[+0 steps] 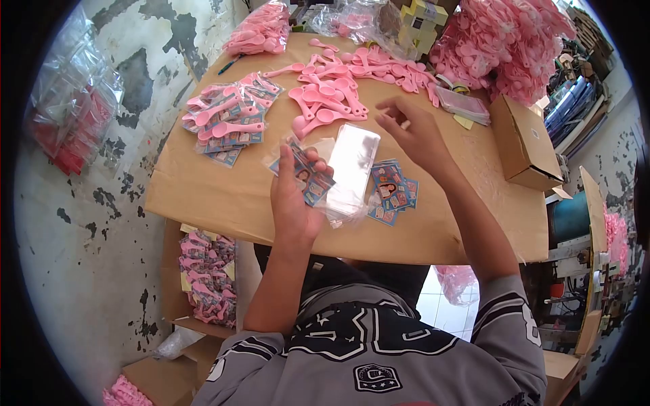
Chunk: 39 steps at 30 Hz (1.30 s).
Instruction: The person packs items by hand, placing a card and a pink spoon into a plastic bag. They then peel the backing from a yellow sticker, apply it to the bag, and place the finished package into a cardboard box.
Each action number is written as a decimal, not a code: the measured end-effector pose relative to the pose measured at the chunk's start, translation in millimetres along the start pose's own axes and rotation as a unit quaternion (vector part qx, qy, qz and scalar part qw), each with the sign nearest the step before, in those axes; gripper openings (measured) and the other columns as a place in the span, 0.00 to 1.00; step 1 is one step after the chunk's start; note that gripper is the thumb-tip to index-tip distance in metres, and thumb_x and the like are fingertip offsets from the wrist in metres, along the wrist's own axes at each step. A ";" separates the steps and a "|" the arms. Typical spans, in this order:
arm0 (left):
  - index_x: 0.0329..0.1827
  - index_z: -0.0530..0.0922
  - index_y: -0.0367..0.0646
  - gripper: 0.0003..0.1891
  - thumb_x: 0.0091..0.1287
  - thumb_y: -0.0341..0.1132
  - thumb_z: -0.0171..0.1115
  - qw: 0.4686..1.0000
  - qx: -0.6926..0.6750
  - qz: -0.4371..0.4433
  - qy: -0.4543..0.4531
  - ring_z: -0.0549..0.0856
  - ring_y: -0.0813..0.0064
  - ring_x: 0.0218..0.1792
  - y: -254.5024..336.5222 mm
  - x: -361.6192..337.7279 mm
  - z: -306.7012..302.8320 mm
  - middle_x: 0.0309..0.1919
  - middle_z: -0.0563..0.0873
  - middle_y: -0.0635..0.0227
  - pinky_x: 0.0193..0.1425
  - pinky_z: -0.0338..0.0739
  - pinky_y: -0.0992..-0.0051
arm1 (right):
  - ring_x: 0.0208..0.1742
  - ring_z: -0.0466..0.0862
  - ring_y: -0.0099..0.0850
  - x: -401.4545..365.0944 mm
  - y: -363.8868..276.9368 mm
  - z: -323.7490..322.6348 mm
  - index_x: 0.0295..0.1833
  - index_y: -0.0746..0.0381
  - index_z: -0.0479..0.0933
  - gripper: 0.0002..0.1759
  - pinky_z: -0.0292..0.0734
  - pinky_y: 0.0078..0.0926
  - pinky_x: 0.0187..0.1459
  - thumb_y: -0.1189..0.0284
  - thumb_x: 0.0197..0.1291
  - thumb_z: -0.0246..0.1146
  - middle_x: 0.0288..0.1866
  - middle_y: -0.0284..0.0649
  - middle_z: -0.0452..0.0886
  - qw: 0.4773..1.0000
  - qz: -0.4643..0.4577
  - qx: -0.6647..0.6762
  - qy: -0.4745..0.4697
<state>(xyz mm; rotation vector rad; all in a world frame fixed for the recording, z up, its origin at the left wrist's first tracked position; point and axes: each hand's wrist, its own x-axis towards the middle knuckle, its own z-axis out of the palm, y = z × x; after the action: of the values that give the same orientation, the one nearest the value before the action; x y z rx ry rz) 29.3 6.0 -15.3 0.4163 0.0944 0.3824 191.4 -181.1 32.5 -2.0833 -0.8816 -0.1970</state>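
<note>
My left hand is closed around a clear plastic bag with a blue printed card in it, held above the table. Beside it lies a stack of clear plastic bags, shiny under the light. Over the table to the right, my right hand is raised with loosely bent fingers apart and nothing visible in them. Loose blue printed cards sit below that hand. Pink measuring spoons are heaped just beyond both hands. To the left, bagged cards with pink spoons form a pile.
Large bags of pink spoons stand at the back right, near an open cardboard box. A pen lies at the table's far left. Below the left edge, a carton holds packed spoons. A peeling wall borders the left.
</note>
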 end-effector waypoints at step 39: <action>0.75 0.70 0.44 0.36 0.81 0.67 0.50 0.996 0.035 0.064 -0.046 0.87 0.70 0.46 -16.2 -3.0 14.8 0.46 0.85 0.66 0.59 0.85 0.62 | 0.42 0.85 0.22 -129.3 -75.4 32.9 0.62 0.69 0.78 0.15 0.83 0.22 0.46 0.77 0.74 0.68 0.50 0.38 0.86 0.856 0.202 0.474 -0.027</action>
<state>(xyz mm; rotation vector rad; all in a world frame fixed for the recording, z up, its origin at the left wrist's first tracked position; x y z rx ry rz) 34.6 -14.4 -8.4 0.5109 -0.0083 0.4854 41.0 -193.4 5.2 -1.2734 -0.3971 0.4510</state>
